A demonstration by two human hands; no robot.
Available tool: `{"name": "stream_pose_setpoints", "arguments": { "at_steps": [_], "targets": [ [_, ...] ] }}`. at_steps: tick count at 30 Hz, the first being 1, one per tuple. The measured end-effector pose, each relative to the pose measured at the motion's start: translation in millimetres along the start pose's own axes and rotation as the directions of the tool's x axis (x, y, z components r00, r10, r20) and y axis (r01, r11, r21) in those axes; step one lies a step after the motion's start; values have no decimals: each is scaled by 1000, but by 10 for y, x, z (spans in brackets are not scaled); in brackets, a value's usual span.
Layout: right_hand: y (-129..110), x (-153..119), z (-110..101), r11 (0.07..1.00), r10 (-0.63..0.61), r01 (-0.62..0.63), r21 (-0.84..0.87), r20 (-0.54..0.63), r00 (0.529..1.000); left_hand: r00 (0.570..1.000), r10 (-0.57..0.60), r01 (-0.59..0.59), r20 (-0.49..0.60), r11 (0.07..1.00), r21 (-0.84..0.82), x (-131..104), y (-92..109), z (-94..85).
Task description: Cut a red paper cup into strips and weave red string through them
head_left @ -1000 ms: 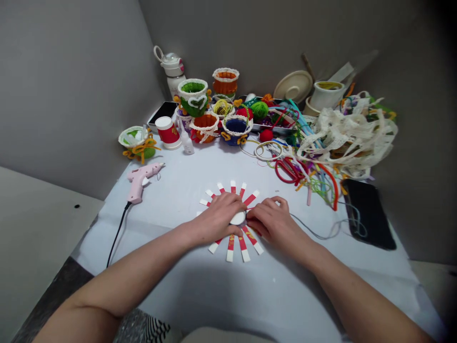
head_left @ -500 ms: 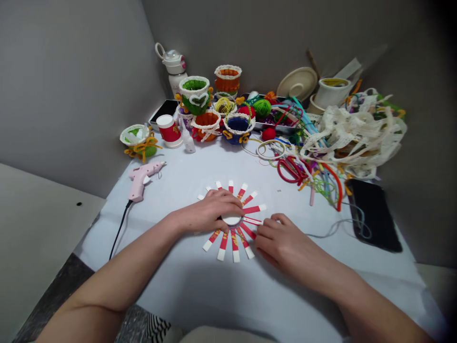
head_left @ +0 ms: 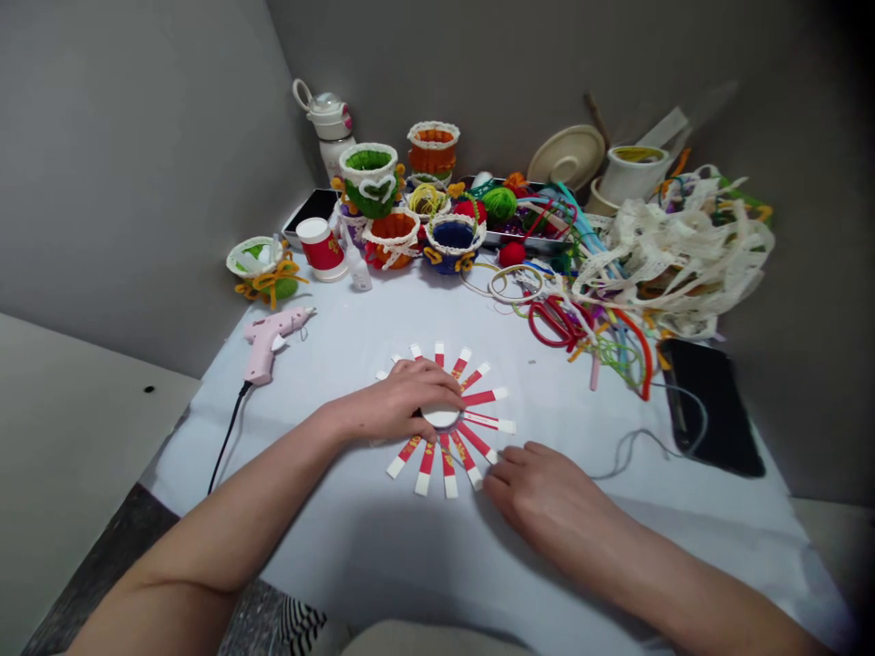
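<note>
A cut paper cup (head_left: 441, 416) lies on the table with its red and white strips spread out like rays around a round white base. My left hand (head_left: 418, 398) holds it down at the base, fingers curled around the upper and left side. At the lower right strips, my right hand (head_left: 523, 483) has its fingers closed near the strip tips. A thin grey cord (head_left: 633, 442) runs on the table beyond my right hand; what my right fingertips pinch is too small to make out.
A pink glue gun (head_left: 270, 344) with a black cable lies at the left. Decorated cups (head_left: 455, 244), yarn, red scissors (head_left: 552, 323) and white lace (head_left: 676, 260) fill the back. A black phone (head_left: 715, 410) lies at the right.
My right hand has moved slightly down, off the right-hand strip, whose white tip now shows. My left hand stays on the cup base.
</note>
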State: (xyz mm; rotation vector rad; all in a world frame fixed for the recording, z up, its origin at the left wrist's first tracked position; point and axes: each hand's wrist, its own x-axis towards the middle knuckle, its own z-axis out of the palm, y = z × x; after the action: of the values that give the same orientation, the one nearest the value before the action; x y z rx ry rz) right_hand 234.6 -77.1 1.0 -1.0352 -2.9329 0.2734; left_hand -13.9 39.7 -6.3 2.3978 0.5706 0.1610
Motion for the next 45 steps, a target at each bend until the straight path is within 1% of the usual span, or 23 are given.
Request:
{"name": "stream_pose_setpoints", "arguments": {
  "at_steps": [3, 7, 9, 12, 15, 16, 17, 20, 23, 25, 27, 29, 32, 36, 39, 42, 45],
  "targets": [
    [43, -37, -47, 993, 89, -95, -76, -72, 993, 1000, -11, 11, 5, 1000, -3, 7, 13, -8],
    [165, 7, -85, 965, 212, -236, -111, -196, 957, 1000, -10, 11, 7, 1000, -13, 9, 23, -15],
    [246, 75, -59, 955, 255, -281, -92, -229, 940, 1000, -11, 11, -1, 1000, -17, 6, 18, -10],
    [365, 194, 26, 936, 332, -350, -29, -249, 910, 1000, -1, 0, -15, 1000, -29, 5, 10, 1],
    [464, 286, 106, 879, 467, -474, 40, -266, 843, 1000, 15, -15, -14, 999, -40, 17, 13, 11],
    [490, 304, 121, 863, 499, -501, 66, -265, 825, 1000, 16, -16, -11, 999, -37, 23, 17, 13],
    [512, 314, 129, 855, 516, -510, 94, -257, 817, 1000, 16, -16, -7, 999, -31, 27, 21, 15],
    [549, 309, 107, 869, 494, -468, 158, -264, 828, 1000, 16, -16, -2, 1000, -18, 32, 28, 20],
    [535, 284, 45, 908, 418, -383, 168, -359, 834, 1000, 17, -17, -11, 1000, -20, 19, 27, 21],
    [501, 278, 12, 942, 335, -292, 168, -398, 854, 1000, 19, -20, -20, 1000, -25, 7, 27, 20],
    [459, 288, 6, 963, 258, -202, 179, -386, 886, 999, 9, -10, -41, 999, -32, -6, 34, 16],
    [427, 312, 28, 966, 220, -157, 204, -344, 913, 997, -23, 20, -73, 999, -41, -15, 47, 14],
    [418, 350, 85, 957, 224, -154, 246, -290, 930, 990, -68, 65, -121, 997, -29, -20, 64, 22],
    [445, 372, 140, 944, 234, -146, 297, -285, 930, 984, -100, 104, -148, 994, 21, -8, 73, 42],
    [435, 378, 156, 937, 248, -156, 313, -281, 927, 987, -71, 73, -142, 997, 7, 17, 81, 31],
    [381, 393, 166, 928, 289, -197, 315, -277, 917, 992, -19, 17, -128, 1000, -17, 64, 91, -12],
    [325, 413, 168, 911, 346, -255, 324, -264, 900, 997, 20, -22, -74, 1000, -13, 136, 97, -80]
  ]
}}
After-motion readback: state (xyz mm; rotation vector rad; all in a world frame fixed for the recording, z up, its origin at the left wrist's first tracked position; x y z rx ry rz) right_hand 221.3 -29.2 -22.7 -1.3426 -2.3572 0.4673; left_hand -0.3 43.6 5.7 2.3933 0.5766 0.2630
